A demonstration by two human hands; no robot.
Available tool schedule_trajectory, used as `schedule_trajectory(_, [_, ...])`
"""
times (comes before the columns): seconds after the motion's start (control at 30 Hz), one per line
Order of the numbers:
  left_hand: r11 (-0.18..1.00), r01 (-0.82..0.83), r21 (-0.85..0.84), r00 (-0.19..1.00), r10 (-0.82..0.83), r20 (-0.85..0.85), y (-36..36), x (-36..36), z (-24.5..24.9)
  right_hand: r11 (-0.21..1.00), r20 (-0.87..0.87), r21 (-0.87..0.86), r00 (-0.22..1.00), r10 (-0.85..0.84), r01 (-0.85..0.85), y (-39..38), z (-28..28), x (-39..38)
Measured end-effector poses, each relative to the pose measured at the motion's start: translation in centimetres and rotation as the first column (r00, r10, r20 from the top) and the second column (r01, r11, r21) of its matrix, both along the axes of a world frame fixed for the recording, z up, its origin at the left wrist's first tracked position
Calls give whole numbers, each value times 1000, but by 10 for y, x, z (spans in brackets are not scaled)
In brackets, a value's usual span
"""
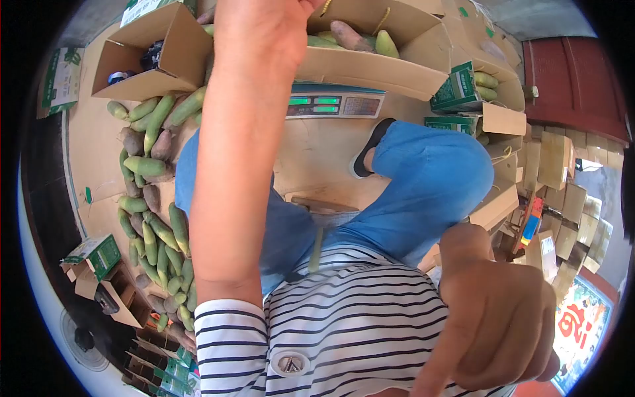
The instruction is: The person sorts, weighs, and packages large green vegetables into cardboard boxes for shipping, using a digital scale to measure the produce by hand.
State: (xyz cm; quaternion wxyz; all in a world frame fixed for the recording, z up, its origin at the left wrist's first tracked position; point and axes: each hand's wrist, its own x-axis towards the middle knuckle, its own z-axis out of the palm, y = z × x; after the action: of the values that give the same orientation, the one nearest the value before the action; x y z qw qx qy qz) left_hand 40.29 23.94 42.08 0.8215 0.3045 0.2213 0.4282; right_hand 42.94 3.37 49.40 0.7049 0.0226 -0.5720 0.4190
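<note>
My left arm reaches up across the view, and my left hand (pixel 284 26) is at the top edge, beside an open cardboard box (pixel 377 69). Its fingers are mostly cut off. In that box lie green vegetables (pixel 386 44) and a purplish-brown root (pixel 351 36). A digital scale (pixel 337 104) with lit green displays shows just below the box. Close to the camera at lower right is my right hand (pixel 496 317). Most of its fingers are curled in, one points down and left, and nothing shows in them.
Long green vegetables (pixel 152 231) and brownish roots are heaped on the floor at left. Another open carton (pixel 159 53) stands at upper left. Green-printed boxes (pixel 456 89) and stacked cartons (pixel 555 159) line the right side. My bent legs (pixel 423 178) frame the middle floor.
</note>
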Motion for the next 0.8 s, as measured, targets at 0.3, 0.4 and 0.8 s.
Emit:
schedule_trajectory(0.3, [1000, -7, 29, 1000, 7, 6, -5, -4, 2, 989, -38, -19, 989, -145, 145, -11, 1, -7])
schedule_trajectory(0.4, [1000, 1, -21, 1000, -1, -15, 1, -3, 3, 984, -38, -32, 984, -174, 173, -14, 3, -9])
schedule_trajectory(0.8, [993, -32, 110, 999, 31, 13, -11, -5, 2, 969, -65, -88, 969, -238, 233, -22, 4, -9])
